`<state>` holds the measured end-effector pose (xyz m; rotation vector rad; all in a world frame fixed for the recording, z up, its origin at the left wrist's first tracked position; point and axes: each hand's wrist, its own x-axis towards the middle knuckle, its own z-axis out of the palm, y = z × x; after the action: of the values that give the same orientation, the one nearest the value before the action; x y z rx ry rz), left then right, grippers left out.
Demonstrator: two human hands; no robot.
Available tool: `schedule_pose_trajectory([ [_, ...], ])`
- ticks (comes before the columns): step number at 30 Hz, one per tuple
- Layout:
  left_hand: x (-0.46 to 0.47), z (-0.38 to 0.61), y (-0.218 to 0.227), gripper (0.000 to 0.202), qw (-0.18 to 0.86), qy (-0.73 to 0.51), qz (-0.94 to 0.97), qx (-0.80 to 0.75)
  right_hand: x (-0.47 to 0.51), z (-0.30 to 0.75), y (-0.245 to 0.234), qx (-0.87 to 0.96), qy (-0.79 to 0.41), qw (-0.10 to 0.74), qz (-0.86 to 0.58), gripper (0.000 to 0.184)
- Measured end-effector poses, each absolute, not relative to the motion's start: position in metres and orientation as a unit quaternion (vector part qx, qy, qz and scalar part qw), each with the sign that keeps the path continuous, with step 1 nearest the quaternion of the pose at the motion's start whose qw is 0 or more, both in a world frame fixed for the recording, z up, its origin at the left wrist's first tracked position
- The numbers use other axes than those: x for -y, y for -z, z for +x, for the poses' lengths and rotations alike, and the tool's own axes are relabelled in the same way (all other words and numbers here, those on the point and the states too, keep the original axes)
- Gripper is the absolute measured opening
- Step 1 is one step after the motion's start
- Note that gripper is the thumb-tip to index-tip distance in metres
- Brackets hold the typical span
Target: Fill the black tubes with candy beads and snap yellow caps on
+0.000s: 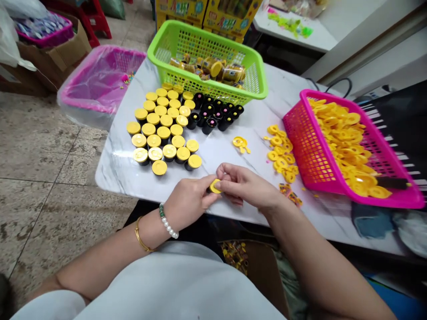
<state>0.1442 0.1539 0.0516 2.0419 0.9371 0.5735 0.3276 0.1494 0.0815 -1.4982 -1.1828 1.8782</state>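
Observation:
My left hand (188, 200) and my right hand (245, 184) meet at the near edge of the white marble table (216, 153). Together they pinch a small black pot with a yellow lid (214, 186); fingers of both hands are closed on it. Beyond them stands a cluster of yellow-lidded pots (162, 129), with several uncapped black pots (215, 114) behind it. Loose yellow lids (280, 153) lie to the right of my hands, and a single yellow lid (240, 143) lies mid-table.
A pink basket (302, 146) full of yellow lids sits at the right. A green basket (207, 62) with wrapped yellow items stands at the back. A pink bin lined with plastic (100, 82) is on the floor at left. A cardboard box (247, 262) is under the table.

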Motion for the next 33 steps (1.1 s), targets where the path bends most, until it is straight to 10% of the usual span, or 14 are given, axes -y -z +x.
schedule_pose_trajectory([
  [27,-0.145,0.131,-0.064,0.077,0.528,-0.179,0.693,-0.456,-0.202,0.292,-0.065,0.512,-0.558,0.293,-0.583,0.056],
  [33,-0.14,0.128,-0.062,0.071,0.534,-0.186,0.712,-0.416,-0.223,0.313,-0.071,0.683,-0.112,0.282,-0.664,0.028],
])
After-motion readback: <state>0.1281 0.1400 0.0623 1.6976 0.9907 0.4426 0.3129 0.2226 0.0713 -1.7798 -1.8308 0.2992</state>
